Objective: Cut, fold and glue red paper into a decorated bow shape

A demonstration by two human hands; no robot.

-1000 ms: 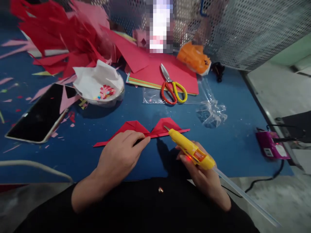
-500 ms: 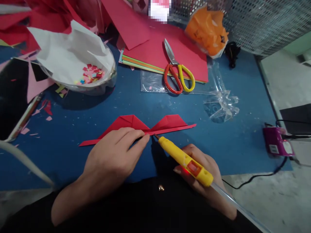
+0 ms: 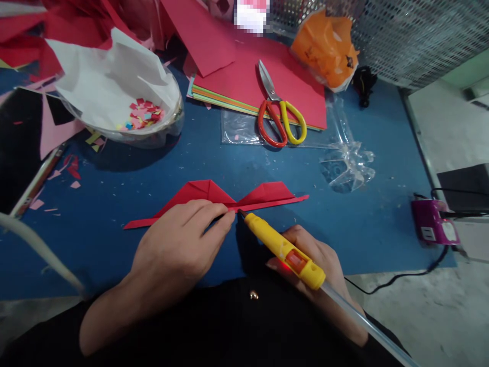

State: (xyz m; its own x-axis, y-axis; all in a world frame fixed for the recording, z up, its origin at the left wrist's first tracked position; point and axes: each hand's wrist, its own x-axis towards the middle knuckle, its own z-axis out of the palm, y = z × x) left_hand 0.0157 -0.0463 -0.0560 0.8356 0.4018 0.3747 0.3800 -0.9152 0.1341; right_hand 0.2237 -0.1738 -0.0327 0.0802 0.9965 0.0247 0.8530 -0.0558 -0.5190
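Note:
A folded red paper [image 3: 269,192] lies on the blue tabletop, with two raised peaks above a narrow strip along its near edge. My left hand [image 3: 179,239] grips that strip near the middle between thumb and fingers, covering part of the left half. In my right hand [image 3: 321,255] is a yellow hot glue pen [image 3: 267,235], held at a slant. Its dark tip meets the strip's near edge just right of my left fingertips; whether glue is coming out cannot be seen. A clear glue stick [image 3: 367,323] runs out of the pen's back end.
Red-and-yellow-handled scissors [image 3: 272,102] rest on a stack of coloured paper [image 3: 305,97]. To the left stands a clear bowl [image 3: 173,114] with white paper and confetti, beside a phone [image 3: 23,148]. Crumpled plastic [image 3: 349,168], an orange bag [image 3: 326,51] and a purple power adapter [image 3: 433,221] lie rightward.
My right hand has shifted slightly left, carrying the glue pen's tip along the strip toward my left fingertips. My left hand and the folded paper stay in place.

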